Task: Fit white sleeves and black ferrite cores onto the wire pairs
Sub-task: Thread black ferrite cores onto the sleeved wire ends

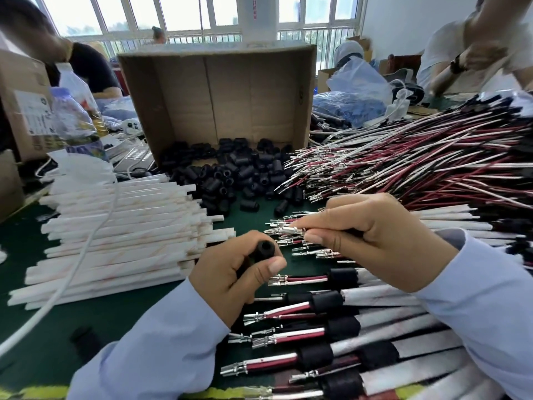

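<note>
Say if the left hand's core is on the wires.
Off: left hand holds the ferrite core, hole empty; right hand pinches the wire pair.

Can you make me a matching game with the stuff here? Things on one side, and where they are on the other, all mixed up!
Things:
1. black ferrite core
2. wire pair
3. white sleeves
4. cardboard box

Places:
A. stacked in a pile on the left
B. pinched by the right hand
C. standing open at the back
D. held in the left hand

Pairs: 1-D, 2-B, 3-A, 4-C.
</note>
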Demonstrator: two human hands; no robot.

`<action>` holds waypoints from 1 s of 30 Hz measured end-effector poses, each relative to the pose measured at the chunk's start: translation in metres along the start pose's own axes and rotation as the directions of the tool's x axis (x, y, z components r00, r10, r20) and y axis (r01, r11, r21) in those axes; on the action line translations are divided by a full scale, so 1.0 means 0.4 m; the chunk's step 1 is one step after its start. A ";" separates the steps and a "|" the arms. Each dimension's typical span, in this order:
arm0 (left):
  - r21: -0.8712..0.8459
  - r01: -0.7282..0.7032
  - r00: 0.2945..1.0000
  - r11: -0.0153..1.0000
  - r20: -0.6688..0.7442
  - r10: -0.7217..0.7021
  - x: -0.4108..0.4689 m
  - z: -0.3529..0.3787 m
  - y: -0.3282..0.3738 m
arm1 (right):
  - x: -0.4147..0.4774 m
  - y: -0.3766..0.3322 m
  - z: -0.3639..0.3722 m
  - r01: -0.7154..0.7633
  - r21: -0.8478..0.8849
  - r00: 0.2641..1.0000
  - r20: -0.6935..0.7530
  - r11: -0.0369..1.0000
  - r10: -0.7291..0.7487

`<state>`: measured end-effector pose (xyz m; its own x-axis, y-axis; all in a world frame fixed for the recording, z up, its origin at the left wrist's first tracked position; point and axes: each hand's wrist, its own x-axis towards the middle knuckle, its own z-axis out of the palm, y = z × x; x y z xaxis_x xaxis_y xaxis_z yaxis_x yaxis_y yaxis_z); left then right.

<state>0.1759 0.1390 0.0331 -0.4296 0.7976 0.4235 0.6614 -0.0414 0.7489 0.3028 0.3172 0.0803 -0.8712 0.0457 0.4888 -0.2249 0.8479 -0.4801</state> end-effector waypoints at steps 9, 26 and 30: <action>0.096 -0.083 0.996 0.992 0.027 0.081 0.002 -0.003 -0.008 | -0.005 -0.033 0.012 0.018 -0.135 0.996 0.091 0.991 -0.006; 0.317 -0.151 0.988 0.936 0.075 0.134 -0.009 -0.014 -0.003 | -0.015 -0.048 0.016 0.012 -0.340 0.990 0.138 0.940 0.037; 0.391 -0.154 0.988 0.907 0.075 0.136 -0.011 -0.015 -0.003 | -0.015 -0.055 0.025 0.009 -0.390 0.992 0.117 0.921 0.039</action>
<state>0.1733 0.1321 0.0333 -0.2884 0.8275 0.4818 0.9070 0.0748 0.4145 0.3087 0.2928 0.0807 -0.9245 0.0169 0.3808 -0.0453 0.9871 -0.1537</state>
